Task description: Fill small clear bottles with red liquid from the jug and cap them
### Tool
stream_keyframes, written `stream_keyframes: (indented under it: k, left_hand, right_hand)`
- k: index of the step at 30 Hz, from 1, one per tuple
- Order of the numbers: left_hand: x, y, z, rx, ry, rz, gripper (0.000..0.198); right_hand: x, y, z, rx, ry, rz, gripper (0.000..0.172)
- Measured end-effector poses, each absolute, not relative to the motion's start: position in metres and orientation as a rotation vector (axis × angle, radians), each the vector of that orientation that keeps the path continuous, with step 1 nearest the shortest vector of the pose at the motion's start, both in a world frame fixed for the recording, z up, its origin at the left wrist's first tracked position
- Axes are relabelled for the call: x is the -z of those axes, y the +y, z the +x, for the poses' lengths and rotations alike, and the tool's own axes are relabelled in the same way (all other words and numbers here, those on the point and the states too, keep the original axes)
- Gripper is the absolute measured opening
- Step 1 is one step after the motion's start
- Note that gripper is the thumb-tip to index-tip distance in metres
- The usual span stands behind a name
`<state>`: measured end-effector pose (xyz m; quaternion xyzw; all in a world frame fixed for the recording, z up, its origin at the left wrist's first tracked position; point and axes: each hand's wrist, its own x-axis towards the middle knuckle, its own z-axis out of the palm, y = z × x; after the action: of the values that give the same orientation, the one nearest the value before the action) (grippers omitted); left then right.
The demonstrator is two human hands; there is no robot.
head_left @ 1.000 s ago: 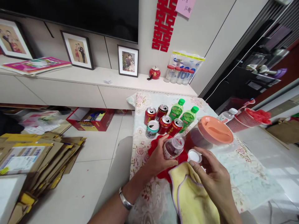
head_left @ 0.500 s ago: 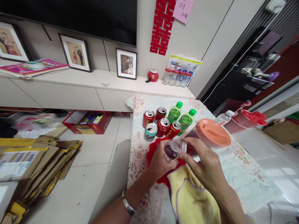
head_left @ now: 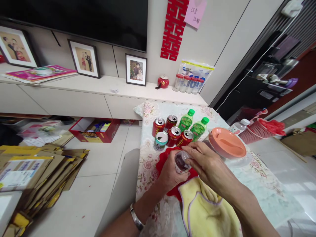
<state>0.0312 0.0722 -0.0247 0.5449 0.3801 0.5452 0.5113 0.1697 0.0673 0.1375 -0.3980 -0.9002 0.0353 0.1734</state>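
Note:
A clear bottle of dark liquid [head_left: 181, 162] leans within the grasp of my left hand [head_left: 167, 176], whose fingers wrap round its body. Over the bottle's mouth my right hand [head_left: 209, 163] is closed, thumb and fingers on the white cap, which they largely hide. Below both hands lies a scalloped red mat or tray [head_left: 161, 161], partly covered by them. A yellow cloth with purple edging [head_left: 209, 210] is spread in front, under my right forearm. Just beyond the bottle stand several red drink cans [head_left: 174, 136] and an open teal-and-white can [head_left: 160, 141].
Two green-capped bottles [head_left: 198, 128] stand behind the cans. To the right is a container with an orange lid [head_left: 228, 142], beside a clear white-capped bottle [head_left: 240, 126]. A flowered cloth [head_left: 266, 184] covers the table. Flattened cardboard [head_left: 56, 177] lies on the floor at left.
My right hand has brought the white cap from beside the bottle's mouth onto it, fingers now over the top. The left hand keeps its hold. The whole view has shifted slightly.

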Motion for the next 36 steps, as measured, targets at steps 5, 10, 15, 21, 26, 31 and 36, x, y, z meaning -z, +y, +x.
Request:
stream_keyframes:
  k: [5,10,15,21,26,31,36]
  left_hand:
    - [0.022,0.072,0.030,-1.299,0.913,1.309,0.069]
    - [0.022,0.071,0.029,-1.301,0.894,1.304,0.071]
    - [0.025,0.072,0.030,-1.307,0.893,1.282,0.073]
    - [0.029,0.072,0.032,-1.305,0.924,1.294,0.071]
    - [0.026,0.071,0.031,-1.308,0.922,1.304,0.072]
    - [0.016,0.070,0.026,-1.318,0.975,1.380,0.068]
    - [0.022,0.071,0.030,-1.349,0.925,1.345,0.069]
  right_hand:
    - [-0.140,0.067,0.162,-0.010,-2.578,-1.187,0.029]
    - [-0.139,0.066,0.163,0.005,-2.619,-1.205,0.032]
    - [-0.143,0.070,0.172,-0.084,-2.610,-1.093,0.033]
    - [-0.148,0.074,0.173,-0.193,-2.639,-1.112,0.025]
    - [-0.147,0.074,0.167,-0.139,-2.648,-1.144,0.025]
    - [-0.137,0.073,0.165,0.181,-2.630,-1.337,0.025]
    - [-0.137,0.071,0.175,0.075,-2.643,-1.138,0.044]
